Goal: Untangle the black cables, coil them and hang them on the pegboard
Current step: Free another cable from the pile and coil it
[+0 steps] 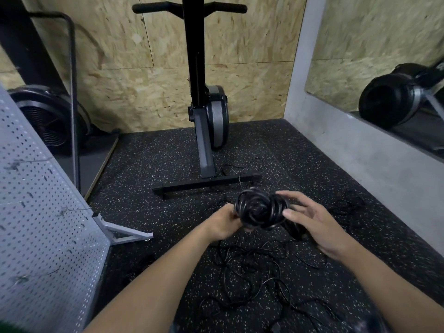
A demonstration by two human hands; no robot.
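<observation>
A thick bundle of coiled black cable (260,209) hangs in the air between my hands. My left hand (222,224) grips its left side with curled fingers. My right hand (312,224) is beside the bundle's right side, fingers spread and mostly straight, with thumb and fingertips touching the coil. Loose black cables (259,280) lie tangled on the speckled rubber floor below my hands, and another small cable heap (346,205) lies to the right. The grey perforated pegboard (40,224) leans on its stand at the left, with a few hooks on it.
A black upright exercise machine (206,131) stands on a T-shaped base just beyond the bundle. A fan-wheel machine (48,118) sits behind the pegboard. A grey concrete ledge (360,150) runs along the right, under a mirror. Chipboard wall at the back.
</observation>
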